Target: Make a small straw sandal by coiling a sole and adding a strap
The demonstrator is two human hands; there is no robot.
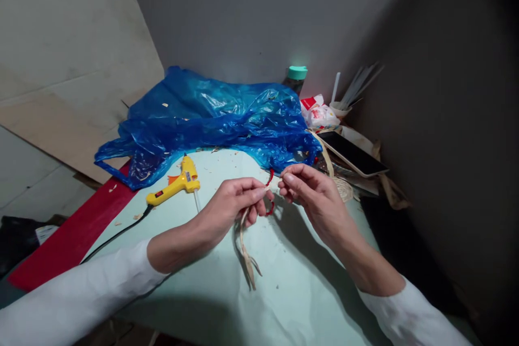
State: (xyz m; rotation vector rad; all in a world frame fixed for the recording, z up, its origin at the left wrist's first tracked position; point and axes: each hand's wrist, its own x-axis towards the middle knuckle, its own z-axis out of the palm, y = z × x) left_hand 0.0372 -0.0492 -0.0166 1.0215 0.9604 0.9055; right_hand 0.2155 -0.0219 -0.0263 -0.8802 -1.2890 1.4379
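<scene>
Above the pale green tabletop (pixel 214 281), my left hand (pixel 243 197) pinches a thin red curved piece (pixel 270 208) that looks like part of a ring. A dry tan strand (pixel 245 257), like raffia, hangs down below the same hand, with a split, frayed end. Just to the right, my right hand (pixel 312 192) has thumb and forefinger pressed together close to the red piece. Whatever lies between those fingertips is too small to make out. A yellow glue gun (pixel 174 186) lies left of my left hand, its black cord running toward the front left.
A crumpled blue plastic bag (pixel 214 113) spreads along the back. Behind it stands a jar with a green lid (pixel 297 72). To the right are a cup of white sticks (pixel 359 86), a dark-screened tablet or phone (pixel 352 152) and a coiled tan strand (pixel 344 190). Small scraps dot the tabletop.
</scene>
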